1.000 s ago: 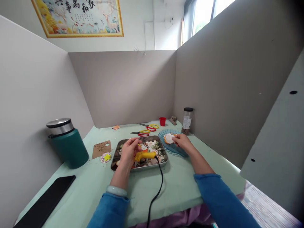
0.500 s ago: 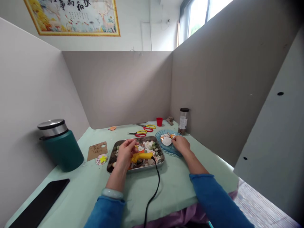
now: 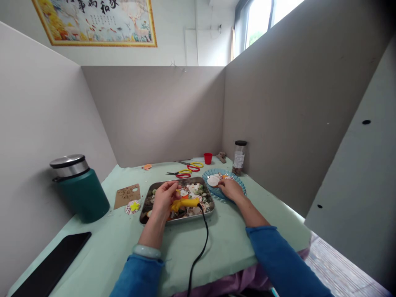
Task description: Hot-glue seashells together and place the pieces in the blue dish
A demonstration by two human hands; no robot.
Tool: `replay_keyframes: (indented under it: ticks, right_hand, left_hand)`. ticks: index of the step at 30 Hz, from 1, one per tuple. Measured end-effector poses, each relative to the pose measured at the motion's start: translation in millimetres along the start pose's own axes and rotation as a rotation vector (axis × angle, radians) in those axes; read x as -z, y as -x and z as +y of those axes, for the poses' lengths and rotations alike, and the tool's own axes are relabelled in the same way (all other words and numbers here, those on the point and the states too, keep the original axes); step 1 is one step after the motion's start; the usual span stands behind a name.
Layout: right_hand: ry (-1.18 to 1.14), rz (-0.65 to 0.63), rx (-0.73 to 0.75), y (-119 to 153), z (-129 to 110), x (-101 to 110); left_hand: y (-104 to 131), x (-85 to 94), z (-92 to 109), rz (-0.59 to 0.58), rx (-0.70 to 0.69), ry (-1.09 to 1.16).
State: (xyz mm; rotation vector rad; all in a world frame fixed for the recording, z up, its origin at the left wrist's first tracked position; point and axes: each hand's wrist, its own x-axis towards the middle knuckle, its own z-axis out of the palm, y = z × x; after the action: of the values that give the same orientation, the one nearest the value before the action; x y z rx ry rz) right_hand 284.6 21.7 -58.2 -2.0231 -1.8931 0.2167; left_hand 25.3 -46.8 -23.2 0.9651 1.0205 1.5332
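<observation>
Right hand (image 3: 232, 190) over near edge of plate (image 3: 239, 180), fingertips at white disc (image 3: 213, 180) near left edge; grip hidden, cannot tell. Left hand (image 3: 165, 196) above tray (image 3: 192, 218), thumb and finger pressed together. Step seemingly picking or setting disc; next calls for light control.

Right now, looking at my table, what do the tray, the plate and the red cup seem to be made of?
Tray: metal, perhaps stainless steel, from its smooth, grey, slightly shiny rim.
Plate: glass or clear plastic, going by its see-through blue tint and ridged edge; I can't tell which.
Cup: probably plastic, judging by its even, bright red colour.
</observation>
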Motion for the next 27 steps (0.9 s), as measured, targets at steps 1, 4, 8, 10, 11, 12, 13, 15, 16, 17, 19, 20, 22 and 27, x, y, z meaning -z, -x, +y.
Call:
replay_keyframes:
  ticks: [1,4,8,10,11,12,13,15,16,17,19,20,22,27]
  right_hand:
    - [0.0,0.012,-0.02,-0.3,1.4,0.7]
    - [0.011,0.06,-0.107,-1.3,7.1,4.0]
    - [0.026,0.086,-0.113,-2.8,8.8,4.9]
    - [0.035,0.083,-0.067,-4.3,5.2,2.1]
    - [0.042,0.081,-0.045,-5.4,2.9,0.2]
    - [0.049,0.077,-0.028,-6.6,0.6,-1.9]
    - [0.058,0.073,-0.018,-7.8,-1.2,-3.9]
    - [0.075,0.072,-0.019,-10.0,-3.4,-7.0]
    - [0.083,0.075,-0.026,-10.8,-3.4,-7.8]
    - [0.09,0.079,-0.036,-11.3,-2.9,-8.2]
    - [0.095,0.084,-0.056,-11.2,-0.5,-7.5]
    - [0.091,0.08,-0.065,-10.7,1.0,-6.6]
    - [0.076,0.065,-0.081,-9.1,4.2,-4.2]
    - [0.055,0.059,-0.069,-3.6,9.5,4.8]
  left_hand:
    - [-0.3,0.4,-0.3,0.001,0.001,0.0]
    - [-0.7,0.6,-0.5,0.0,0.004,0.002]
    - [-0.2,0.0,-0.1,0.0,0.004,0.004]
    - [-0.2,0.1,-0.3,0.004,0.004,0.002]
    - [-0.3,0.3,-0.4,0.007,0.002,0.001]
    - [-0.5,0.6,-0.6,0.009,0.0,0.001]
    - [-0.6,0.8,-0.6,0.008,-0.002,0.0]
    - [-0.8,1.2,-0.5,0.006,-0.006,-0.001]
    - [-0.8,1.3,-0.3,0.006,-0.006,-0.002]
    - [-0.7,1.4,-0.1,0.006,-0.006,-0.003]
    - [-0.3,1.6,0.3,0.009,-0.006,-0.003]
    - [-0.2,1.6,0.4,0.01,-0.006,-0.006]
    - [-0.3,1.8,0.1,0.009,-0.008,-0.013]
    - [-2.5,2.7,-2.4,0.008,-0.012,-0.02]
